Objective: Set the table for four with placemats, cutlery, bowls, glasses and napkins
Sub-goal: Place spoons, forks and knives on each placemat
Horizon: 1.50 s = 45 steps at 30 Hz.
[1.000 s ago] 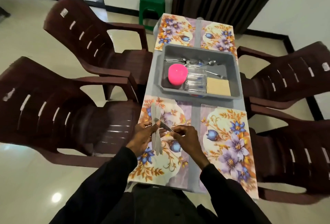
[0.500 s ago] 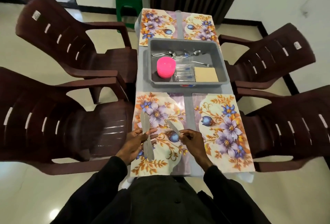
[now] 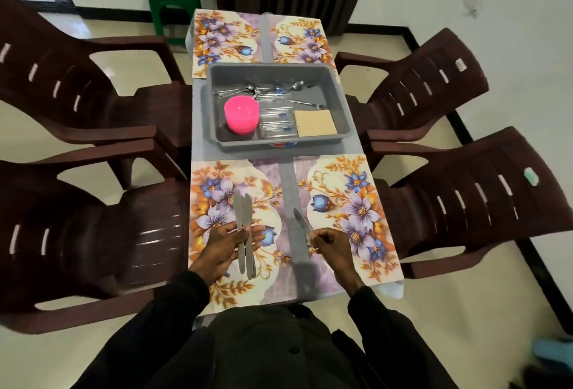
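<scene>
A person in dark sleeves stands at the near end of a narrow grey table (image 3: 286,178) with four floral placemats. The near left placemat (image 3: 217,184) and near right placemat (image 3: 350,202) lie side by side, as do the two far placemats (image 3: 223,35).

The left hand (image 3: 228,249) hovers over the near left placemat, its fingers fairly straight and spread. A bundle of plain silver table knives (image 3: 243,227), at least two, lies across them with the blades pointing away from the person.

The right hand (image 3: 331,246) has its fingers curled, pinching the handle of a single knife (image 3: 300,220). That blade is slightly blurred and slants up and to the left over the grey strip between the two near placemats.

In the middle of the table sits a grey tub (image 3: 273,71). It holds a stack of pink bowls (image 3: 242,114), clear glasses (image 3: 276,119) lying on their sides, a stack of tan napkins (image 3: 314,123), and spoons and forks (image 3: 266,91).

Four dark brown plastic chairs (image 3: 434,85) flank the table.
</scene>
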Each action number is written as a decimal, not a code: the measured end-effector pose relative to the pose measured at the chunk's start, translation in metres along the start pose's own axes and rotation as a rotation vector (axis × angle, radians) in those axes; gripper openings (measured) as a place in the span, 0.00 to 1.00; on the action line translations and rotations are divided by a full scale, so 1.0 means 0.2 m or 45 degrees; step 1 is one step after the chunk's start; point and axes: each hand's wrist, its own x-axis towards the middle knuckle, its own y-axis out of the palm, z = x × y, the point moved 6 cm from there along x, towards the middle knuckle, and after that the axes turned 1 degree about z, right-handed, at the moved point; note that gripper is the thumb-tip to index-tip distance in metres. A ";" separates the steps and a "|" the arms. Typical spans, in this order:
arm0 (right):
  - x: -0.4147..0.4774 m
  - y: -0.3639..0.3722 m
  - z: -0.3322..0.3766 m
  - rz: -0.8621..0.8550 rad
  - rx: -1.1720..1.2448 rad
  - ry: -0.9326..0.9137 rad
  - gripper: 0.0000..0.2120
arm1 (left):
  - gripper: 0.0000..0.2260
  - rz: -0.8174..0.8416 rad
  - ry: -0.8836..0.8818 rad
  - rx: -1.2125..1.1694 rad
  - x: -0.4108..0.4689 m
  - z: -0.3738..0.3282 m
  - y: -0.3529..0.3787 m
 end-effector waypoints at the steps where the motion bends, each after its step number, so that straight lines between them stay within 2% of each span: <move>1: 0.02 -0.03 -0.01 0.006 -0.028 -0.007 0.07 | 0.09 0.000 0.004 -0.009 0.01 0.01 0.02; 6: 0.16 -0.20 -0.11 0.054 -0.078 -0.041 0.05 | 0.10 -0.057 0.022 -0.085 0.02 0.07 0.16; 12: 0.40 -0.46 -0.26 0.190 -0.107 -0.101 0.03 | 0.12 -0.247 0.010 -0.237 0.03 0.23 0.37; 19: 0.76 -0.68 -0.34 0.261 -0.331 -0.245 0.08 | 0.11 -0.498 0.076 -0.393 0.00 0.47 0.59; 30: 1.22 -0.52 -0.26 0.380 -0.612 -0.442 0.07 | 0.12 -0.712 0.162 -0.418 -0.16 0.62 0.67; 35: 1.20 -0.48 -0.25 0.324 -0.566 -0.515 0.04 | 0.09 -0.802 0.178 -0.381 -0.24 0.63 0.68; 45: 1.21 -0.47 -0.25 0.255 -0.612 -0.671 0.03 | 0.09 -0.841 0.199 -0.365 -0.23 0.62 0.68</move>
